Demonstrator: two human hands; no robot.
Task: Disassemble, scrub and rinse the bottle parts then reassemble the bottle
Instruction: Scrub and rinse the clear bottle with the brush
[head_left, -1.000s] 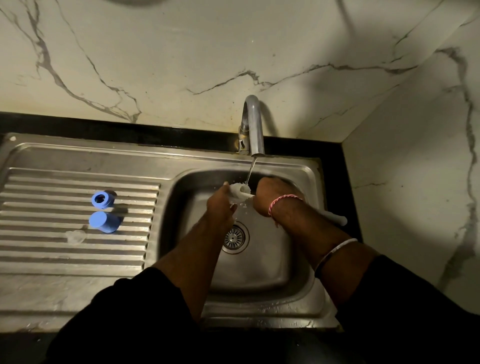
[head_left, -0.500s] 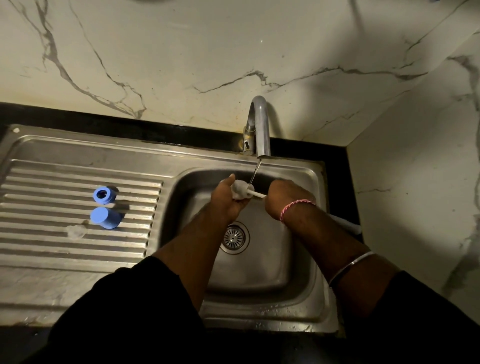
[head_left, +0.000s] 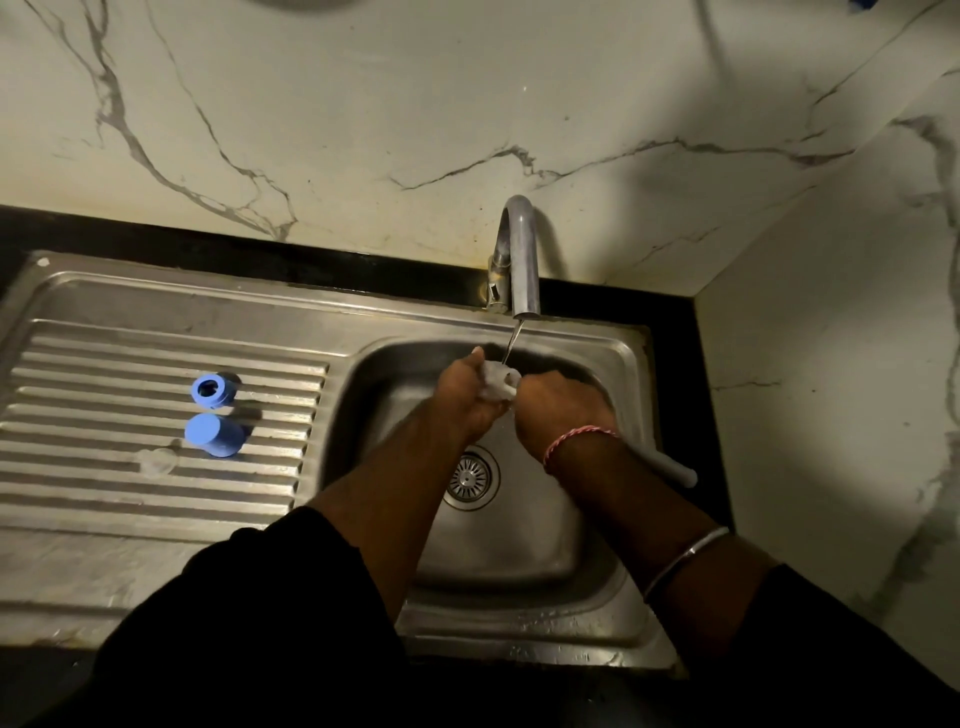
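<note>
**Bottle part under the tap, both hands on it**

Bottle part, pale and translucent, held over the sink basin right under the spout of the tap. Thin stream of water lands on it. Exact shape hard to read; hands cover most of it.

Left hand: grip curled round the part from the left, thumb up beside it.

Right hand: fingers curled, knuckles toward the camera, pressed up against the part from the right. A grey brush handle sticks out behind the wrist toward the sink's right edge; the grip looks closed on it, though the fingers themselves are hidden.

Right forearm carries a pink thread band at the wrist and a metal bangle further up. Dark sleeves on both arms.

On the ribbed draining board, well left of the basin: blue ring, open centre facing up; blue cap just in front of it, apart; a small clear piece near the cap, faint.

Drain strainer in the basin floor, between the forearms.
</note>
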